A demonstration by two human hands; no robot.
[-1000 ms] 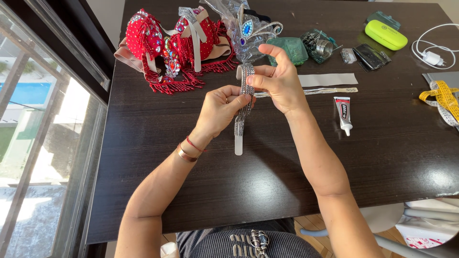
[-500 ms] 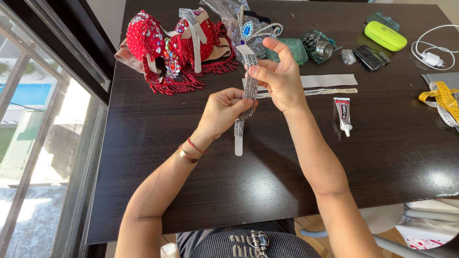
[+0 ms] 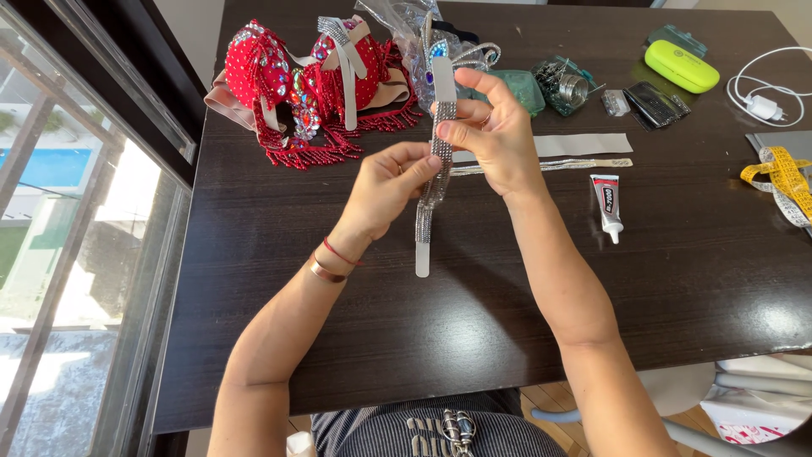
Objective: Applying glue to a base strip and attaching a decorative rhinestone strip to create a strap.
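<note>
Both forearms reach forward over the dark wood-grain counter. Right hand is raised, fingers pinched shut on the upper end of a pale flat strap that hangs upright above the counter. Left hand pinches a glittering rhinestone band against the strap's middle. Behind: red beaded, fringed top. Right of the hands: small white glue tube, lime oval case, coiled yellow tape measure.
</note>
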